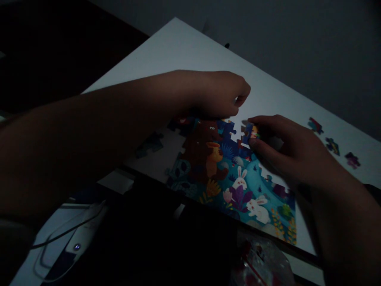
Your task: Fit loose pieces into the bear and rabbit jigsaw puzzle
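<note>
While a white board point(190, 55) slants across the view, a part-built jigsaw puzzle point(220, 186) showing a bear and rabbits lies on it, with three loose pieces point(332, 146) off to the right; the left hand point(220, 94) curls just above the puzzle's top edge, its hold impossible to tell, and the right hand point(285, 149) pinches a puzzle piece point(250, 134) between thumb and finger, just beside the puzzle's ragged edge

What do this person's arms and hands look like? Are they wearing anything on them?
Both arms are bare, with no gloves or cables. The left arm and right arm show no sleeve, and the left hand and right hand show no visible ring or watch, though the light is dim.
</note>
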Demonstrator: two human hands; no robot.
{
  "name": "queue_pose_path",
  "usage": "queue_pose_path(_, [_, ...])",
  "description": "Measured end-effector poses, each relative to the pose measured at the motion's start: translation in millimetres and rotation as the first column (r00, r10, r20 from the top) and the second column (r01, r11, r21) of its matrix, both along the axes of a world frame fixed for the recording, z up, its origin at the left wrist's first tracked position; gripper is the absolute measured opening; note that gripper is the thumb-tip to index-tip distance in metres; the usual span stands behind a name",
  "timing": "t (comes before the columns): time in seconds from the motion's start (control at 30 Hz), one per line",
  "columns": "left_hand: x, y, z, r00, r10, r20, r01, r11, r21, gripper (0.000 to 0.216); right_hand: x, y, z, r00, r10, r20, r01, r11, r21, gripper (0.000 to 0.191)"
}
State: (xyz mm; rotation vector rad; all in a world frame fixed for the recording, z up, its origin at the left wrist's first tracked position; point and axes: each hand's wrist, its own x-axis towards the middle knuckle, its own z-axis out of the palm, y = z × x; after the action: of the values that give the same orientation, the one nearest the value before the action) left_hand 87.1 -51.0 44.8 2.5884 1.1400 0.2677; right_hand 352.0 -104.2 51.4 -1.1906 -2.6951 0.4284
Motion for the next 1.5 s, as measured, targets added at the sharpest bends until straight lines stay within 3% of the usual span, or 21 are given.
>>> queue_pose_path(0.63, [1.0,3.8,-1.0,0.996,0.067,0.054,-0.064,0.996,-0.063,0.046,3.4,1.2,0.6,1.0,-0.013,-0.027,0.012,1.0,-0.023,0.045])
queue_pose_path(0.9, [2.6,11.7,-10.9,0.994,0.072,0.085,-0.068,0.997,-0.039,0.04,6.3,-0.3,-7.0,0.96,-0.108,-0.259,0.103,0.994,-0.031,0.029])
queue_pose_path(1.13, [0.4,14.7,-16.3,0.991,0.053,0.126,-0.049,0.998,-0.037,0.037,-9.3,-5.2,-8.7,0.851,-0.241,-0.467,0.21,0.97,-0.118,0.023])
queue_pose_path(1.5, [-0.3,20.2,-22.5,0.99,0.034,0.138,-0.032,0.999,-0.015,0.032,-13.0,-4.6,-16.8,0.921,-0.238,-0.308,0.202,0.969,-0.142,0.029])
